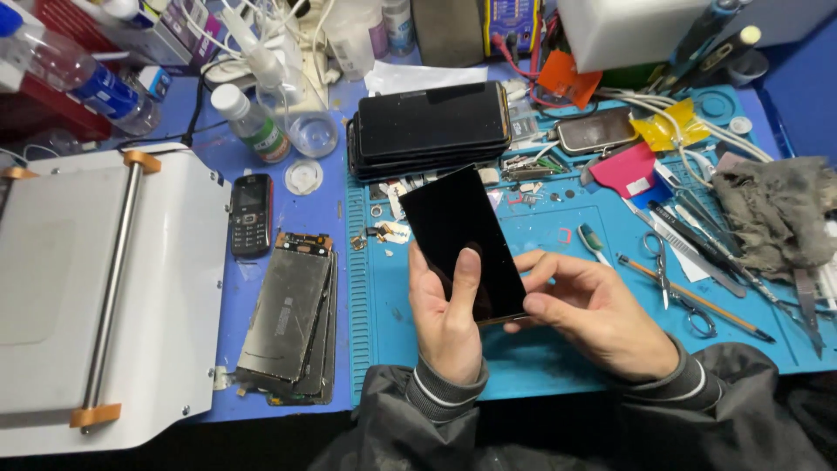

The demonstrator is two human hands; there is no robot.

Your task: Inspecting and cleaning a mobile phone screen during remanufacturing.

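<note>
A: Head view – what's in the hands?

B: Black phone screen panel [460,244], held tilted over the blue work mat [540,358], near its front edge. Left hand [446,314] is wrapped round the lower part from behind, thumb pressed on the glass face. Right hand [593,310] pinches the bottom right corner w/ fingertips, thumb on the side edge.

A: How far along?

B: Judging by the frame: panel is bare, dark, not fitted to any phone body. Looks like inspecting or lining it up; assembly isn't done. Can't tell if the glass has film or glue on it.

A: What else is around?

B: Stack of dark phones [432,129] at the mat's back edge, just behind the panel. Left of the mat, on the blue table: pile of stripped display backs [292,318], a small black keypad phone [251,214], a white machine w/ a metal roller bar [113,288] at the left edge. Scissors [671,279], a pencil [697,301] and tweezers lie right of the hands; grey rag [772,214] at the right edge. Plastic bottles [253,122] at the back.

A: Anything in the way?

B: Small screws & scraps [384,228] litter the mat just left of the panel; the mat under the hands holds nothing I can see.
</note>
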